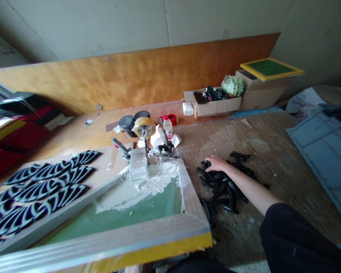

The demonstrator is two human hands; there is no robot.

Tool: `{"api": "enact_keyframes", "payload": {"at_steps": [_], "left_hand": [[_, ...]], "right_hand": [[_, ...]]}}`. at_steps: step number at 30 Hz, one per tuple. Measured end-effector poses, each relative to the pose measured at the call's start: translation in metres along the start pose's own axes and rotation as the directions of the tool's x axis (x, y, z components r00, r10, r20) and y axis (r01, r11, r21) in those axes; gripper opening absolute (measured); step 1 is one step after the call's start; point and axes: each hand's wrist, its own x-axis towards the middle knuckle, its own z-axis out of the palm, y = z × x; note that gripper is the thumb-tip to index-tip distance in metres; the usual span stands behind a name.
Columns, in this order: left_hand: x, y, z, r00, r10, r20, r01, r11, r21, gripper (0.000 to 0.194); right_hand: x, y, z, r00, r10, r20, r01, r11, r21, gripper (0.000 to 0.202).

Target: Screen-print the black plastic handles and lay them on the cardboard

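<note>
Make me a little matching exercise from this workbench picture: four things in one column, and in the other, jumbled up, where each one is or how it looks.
Things:
1. Right hand
2. Bottle
3. Green panel with yellow frame
4. Crate

Places and looks:
A. Blue-grey, at the right edge of the picture
B. On top of a cardboard box
C. Reaching into the black parts
D. Has a red cap

Right pairs: 1-C, 2-D, 3-B, 4-A
</note>
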Motion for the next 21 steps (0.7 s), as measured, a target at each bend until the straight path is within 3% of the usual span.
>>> {"api": "enact_keyframes", "payload": {"at_steps": [5,9,11,14,17,19,21], "left_hand": [[-0.007,0.012,-0.016,0.993,0.047,0.112,-0.054,0.997,0.060,0.027],[0.015,0.048,-0.019,0.978,0.155,0.140,-0.162,0.986,0.042,0.029],[0.031,0.071,-0.016,0.957,0.220,0.188,-0.229,0.973,0.028,0.027],[0.056,0.104,-0.005,0.921,0.308,0.240,-0.322,0.946,0.022,0.027],[0.074,0.127,0.004,0.883,0.405,0.237,-0.411,0.911,-0.023,0.036],[0.076,0.132,0.005,0.868,0.453,0.201,-0.448,0.891,-0.073,0.044],[0.070,0.127,0.000,0.864,0.477,0.158,-0.459,0.877,-0.138,0.040]], "right_hand": [[-0.057,-0.022,0.021,0.964,-0.264,-0.021,0.262,0.962,-0.074,0.051],[-0.095,-0.014,0.034,0.931,-0.355,-0.081,0.347,0.933,-0.098,0.054],[-0.109,-0.006,0.039,0.925,-0.368,-0.090,0.359,0.928,-0.100,0.044],[-0.125,0.000,0.043,0.927,-0.322,-0.192,0.303,0.945,-0.123,0.030],[-0.138,-0.008,0.038,0.902,-0.188,-0.389,0.167,0.982,-0.086,0.030],[-0.148,-0.024,0.034,0.871,-0.097,-0.482,0.128,0.991,0.032,0.030],[-0.157,-0.050,0.037,0.849,-0.073,-0.523,0.187,0.967,0.170,0.028]]}}
